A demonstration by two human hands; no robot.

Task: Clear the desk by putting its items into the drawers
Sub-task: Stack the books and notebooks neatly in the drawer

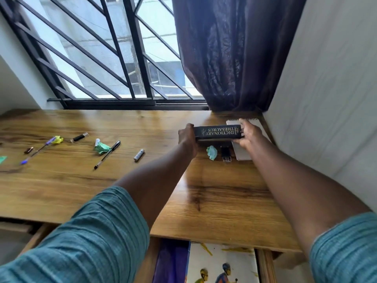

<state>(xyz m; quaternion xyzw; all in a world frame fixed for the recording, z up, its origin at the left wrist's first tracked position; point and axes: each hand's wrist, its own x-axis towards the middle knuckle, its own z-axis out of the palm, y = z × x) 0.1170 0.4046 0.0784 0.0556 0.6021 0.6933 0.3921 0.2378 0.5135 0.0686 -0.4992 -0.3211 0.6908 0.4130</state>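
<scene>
A thick black dictionary thesaurus (218, 132) is held just above the far right of the wooden desk (126, 180), spine toward me. My left hand (187, 137) grips its left end and my right hand (249, 135) grips its right end. Beneath it lies a white spiral notepad (243, 154). Beside the notepad sit a crumpled green paper (212, 152) and a small black charger plug (225, 153). An open drawer (206, 262) below the desk's front edge holds a purple book and an illustrated one.
Across the left of the desk lie a battery (139, 155), a black pen (107, 154), crumpled green paper (101, 147), a USB stick (79, 137), a blue pen (37, 153) and a yellow scrap (57, 139). A dark curtain (234, 54) hangs behind; a wall stands to the right.
</scene>
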